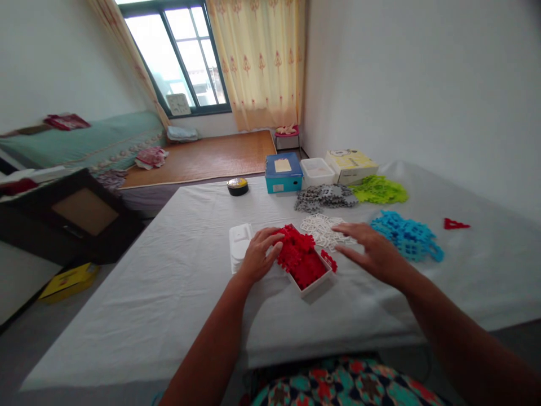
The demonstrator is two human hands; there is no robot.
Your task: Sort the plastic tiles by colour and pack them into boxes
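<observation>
A shallow white box heaped with red plastic building pieces stands on the table in front of me. My left hand is at the box's left side, thumb and fingers apart, fingertips at the edge of the red heap. To the right of the box, my right hand hovers with fingers spread and nothing in it. One red piece leans over the box's right rim. White lattice pieces lie just beyond, partly behind my right fingers. Blue pieces are piled to the right of that hand.
Grey pieces and lime green pieces lie farther back. Behind them stand a blue box, a white tub and a yellow box. White trays, a round tin and a red triangle are also on the table.
</observation>
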